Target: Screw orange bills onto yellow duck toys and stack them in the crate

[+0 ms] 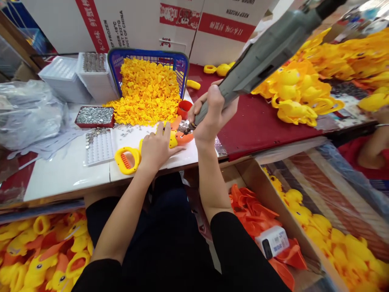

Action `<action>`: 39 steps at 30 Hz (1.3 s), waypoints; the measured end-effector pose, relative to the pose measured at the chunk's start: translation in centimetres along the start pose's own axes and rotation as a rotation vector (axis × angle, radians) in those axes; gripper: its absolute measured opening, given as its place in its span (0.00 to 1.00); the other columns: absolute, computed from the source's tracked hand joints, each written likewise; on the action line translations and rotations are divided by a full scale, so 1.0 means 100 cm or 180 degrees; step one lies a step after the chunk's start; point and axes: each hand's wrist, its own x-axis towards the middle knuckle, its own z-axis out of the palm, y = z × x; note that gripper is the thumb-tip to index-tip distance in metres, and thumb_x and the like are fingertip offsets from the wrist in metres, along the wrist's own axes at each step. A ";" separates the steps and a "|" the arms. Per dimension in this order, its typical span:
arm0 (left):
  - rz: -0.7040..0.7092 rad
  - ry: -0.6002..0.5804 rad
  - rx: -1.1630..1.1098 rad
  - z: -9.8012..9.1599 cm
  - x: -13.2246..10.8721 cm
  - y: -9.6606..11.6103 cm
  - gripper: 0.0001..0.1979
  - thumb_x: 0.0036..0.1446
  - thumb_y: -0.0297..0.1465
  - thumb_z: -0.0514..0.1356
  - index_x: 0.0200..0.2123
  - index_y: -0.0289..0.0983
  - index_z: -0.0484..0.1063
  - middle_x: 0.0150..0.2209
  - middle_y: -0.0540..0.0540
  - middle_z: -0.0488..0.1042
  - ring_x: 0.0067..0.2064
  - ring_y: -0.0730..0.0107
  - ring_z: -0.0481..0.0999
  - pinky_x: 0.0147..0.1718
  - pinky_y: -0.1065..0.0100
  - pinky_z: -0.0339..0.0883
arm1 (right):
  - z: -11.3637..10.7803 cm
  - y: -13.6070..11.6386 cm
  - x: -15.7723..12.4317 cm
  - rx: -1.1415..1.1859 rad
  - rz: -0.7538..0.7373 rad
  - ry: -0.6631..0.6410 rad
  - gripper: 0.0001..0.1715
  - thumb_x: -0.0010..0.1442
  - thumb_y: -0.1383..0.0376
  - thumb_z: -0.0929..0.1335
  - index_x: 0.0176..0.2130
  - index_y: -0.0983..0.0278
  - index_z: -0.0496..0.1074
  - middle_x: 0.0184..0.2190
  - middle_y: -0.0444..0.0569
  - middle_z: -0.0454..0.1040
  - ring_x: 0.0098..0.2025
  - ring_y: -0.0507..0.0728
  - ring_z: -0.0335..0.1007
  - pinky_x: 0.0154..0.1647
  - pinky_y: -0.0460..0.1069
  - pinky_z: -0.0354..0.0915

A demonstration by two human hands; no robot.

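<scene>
My right hand (212,117) is wrapped round a grey electric screwdriver (255,61), which slants down to the left. Its tip is at the orange beak (186,140) of a yellow plastic duck toy (118,162) lying on the white work surface. Whether the tip touches a screw there is too small to tell. My left hand (155,148) lies over the toy's middle and holds it down, hiding much of it. The toy's ring-shaped handle shows left of that hand. Just beyond the toy are loose screws and a small red cup (184,108).
Behind stands a blue basket (185,73), tipped forward, spilling small yellow parts (148,93). Left are a red tray of screws (95,116) and a white tray of round pieces (99,148). Yellow toys are heaped right; a carton of orange parts (252,211) sits below. A person's arm (375,148) shows far right.
</scene>
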 end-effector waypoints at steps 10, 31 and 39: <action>0.0024 -0.0071 0.0189 -0.001 -0.001 0.003 0.41 0.62 0.55 0.62 0.69 0.35 0.64 0.70 0.28 0.64 0.46 0.40 0.82 0.43 0.52 0.73 | -0.001 0.011 0.002 -0.0015 0.0258 -0.0038 0.32 0.46 0.31 0.72 0.40 0.44 0.65 0.14 0.35 0.60 0.27 0.57 0.65 0.27 0.56 0.64; -0.0047 -0.0555 0.0311 -0.016 0.001 0.004 0.41 0.67 0.57 0.53 0.72 0.36 0.57 0.70 0.31 0.63 0.47 0.43 0.82 0.42 0.53 0.74 | 0.007 0.023 -0.001 -0.0360 -0.0455 -0.0261 0.29 0.57 0.38 0.71 0.41 0.53 0.59 0.17 0.31 0.55 0.14 0.50 0.52 0.17 0.48 0.54; -0.0030 -0.0532 0.0277 -0.013 -0.001 0.003 0.40 0.68 0.55 0.54 0.73 0.36 0.56 0.71 0.30 0.62 0.49 0.42 0.81 0.45 0.51 0.73 | 0.006 0.020 0.004 -0.0125 -0.0228 -0.0816 0.28 0.57 0.39 0.71 0.42 0.54 0.61 0.17 0.30 0.56 0.12 0.49 0.53 0.14 0.47 0.53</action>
